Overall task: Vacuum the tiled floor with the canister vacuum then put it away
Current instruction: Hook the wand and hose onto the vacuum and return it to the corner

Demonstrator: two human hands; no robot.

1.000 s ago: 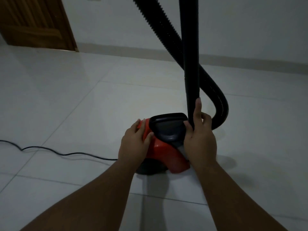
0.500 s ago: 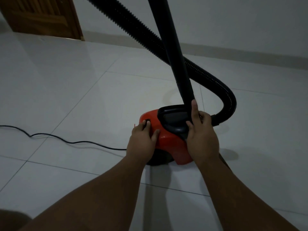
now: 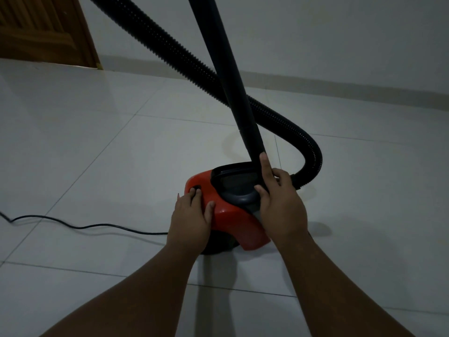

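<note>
Left grip: my left hand (image 3: 192,215) lies flat on the red shell, fingers loose, grasping nothing; one fingertip (image 3: 194,190) presses on the dark button (image 3: 196,188).
Right grip: my right hand (image 3: 279,200) is wrapped around the black carry handle (image 3: 243,197), with the index finger along the foot of the wand (image 3: 233,79).
Canister vacuum (image 3: 230,217): it stands on the tiled floor (image 3: 97,154), directly under both hands.
Key relation: the button is on the canister's left end, so the left hand is nearer to it. The wand rises up and away; the ribbed hose (image 3: 291,132) loops to the right.
Power cord (image 3: 85,226): it runs left over the tiles.
Judgement: I think I am switching it on or off.
</note>
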